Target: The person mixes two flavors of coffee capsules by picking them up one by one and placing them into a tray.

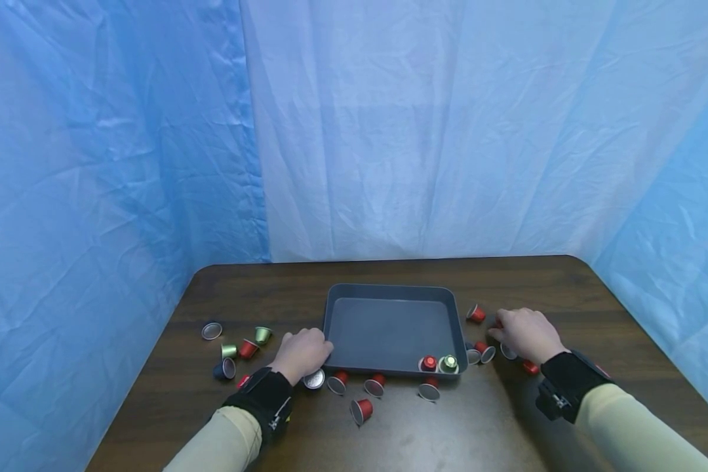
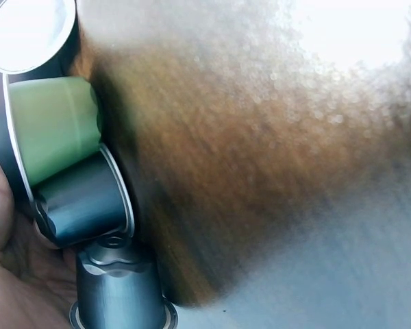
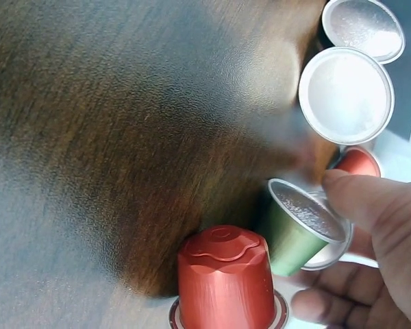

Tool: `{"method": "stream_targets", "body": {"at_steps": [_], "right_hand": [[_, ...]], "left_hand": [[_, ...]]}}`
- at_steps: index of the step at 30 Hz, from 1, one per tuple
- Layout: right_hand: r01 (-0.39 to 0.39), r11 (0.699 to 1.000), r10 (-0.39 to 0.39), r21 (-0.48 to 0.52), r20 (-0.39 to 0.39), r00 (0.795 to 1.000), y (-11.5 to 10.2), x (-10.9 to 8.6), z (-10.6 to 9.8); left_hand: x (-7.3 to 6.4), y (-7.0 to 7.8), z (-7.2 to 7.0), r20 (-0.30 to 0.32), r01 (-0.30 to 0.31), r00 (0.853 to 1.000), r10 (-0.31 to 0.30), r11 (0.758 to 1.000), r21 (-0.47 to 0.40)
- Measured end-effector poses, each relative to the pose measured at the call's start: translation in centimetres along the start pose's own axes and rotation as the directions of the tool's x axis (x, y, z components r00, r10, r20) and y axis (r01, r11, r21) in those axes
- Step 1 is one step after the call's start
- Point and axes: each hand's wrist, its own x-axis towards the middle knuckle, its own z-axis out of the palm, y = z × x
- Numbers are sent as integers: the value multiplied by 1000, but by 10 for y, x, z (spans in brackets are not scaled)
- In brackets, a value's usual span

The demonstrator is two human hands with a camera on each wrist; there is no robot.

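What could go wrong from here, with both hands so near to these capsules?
The right hand is among crowded capsules, so it might knock a neighbour, such as the green capsule beside its thumb. The sideways red capsule on the near side of the tray could roll if brushed. The left hand is at the tray's left edge; a bump might tip the upright red capsule or upright green capsule inside.

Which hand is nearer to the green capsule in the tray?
Right. The right hand is to the right of the tray, on the same side as the green capsule; the left hand is by the tray's near-left corner, farther away.
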Motion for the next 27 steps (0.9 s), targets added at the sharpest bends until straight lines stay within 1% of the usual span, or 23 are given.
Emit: {"method": "stream_targets", "body": {"at_steps": [11,15,20,27], "right_hand": [[24,1000,-24,-8,-12,1000,-1,1,-1],[51,999,-52,-13,-63,997,-1,3,-3],[92,995,-96,-38,-146,985,-6,2,-7],[113,992,-121,-52,-181,976,-15,1,-13]], "left_hand": [[-1,0,-1,-7,-8,1000,8,1000,-4],[0,0,0,-10,-13,1000,13,1000,-1],[0,0,0,-10,-7,1000,6,1000,-10],[0,-1,1,-10,6,1000,-7,1000,-15]]}}
